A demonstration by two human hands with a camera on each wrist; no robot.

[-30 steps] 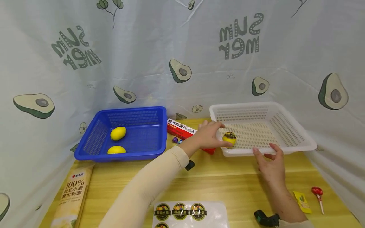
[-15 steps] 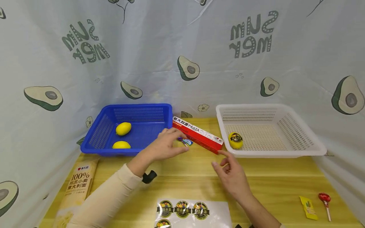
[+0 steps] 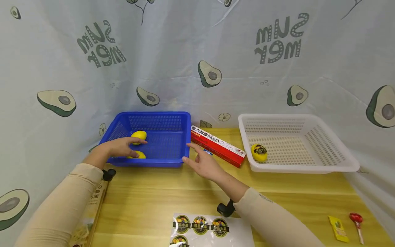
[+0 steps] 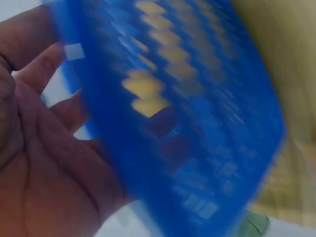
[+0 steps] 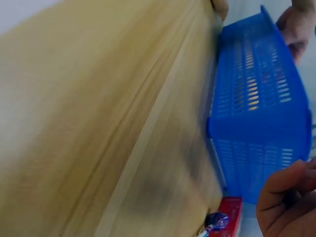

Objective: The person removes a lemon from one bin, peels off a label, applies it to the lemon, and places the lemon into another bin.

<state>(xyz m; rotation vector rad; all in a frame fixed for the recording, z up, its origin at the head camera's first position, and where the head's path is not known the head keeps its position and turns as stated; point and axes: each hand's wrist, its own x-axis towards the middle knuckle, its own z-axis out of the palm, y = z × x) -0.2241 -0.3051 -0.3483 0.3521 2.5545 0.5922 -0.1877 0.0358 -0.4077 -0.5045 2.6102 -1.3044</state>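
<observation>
In the head view, the blue plastic basket stands at the back left with two lemons, a farther lemon and a nearer lemon. My left hand reaches over its front left rim, fingers extended above the nearer lemon and partly covering both. The left wrist view, blurred, has the left hand beside the basket's rim. At the right front corner my right hand has thumb and index finger spread near the rim; contact cannot be told. A lemon with a round sticker sits in the white basket.
A red PASTA box lies between the baskets, with small wrapped candy beside it. A pasta pack lies at left. A sticker sheet is at the front. A yellow packet and red lollipop lie at right.
Both hands have moved left, from the white basket to the blue basket, leaving the stickered lemon in the white one. The head view has shifted slightly.
</observation>
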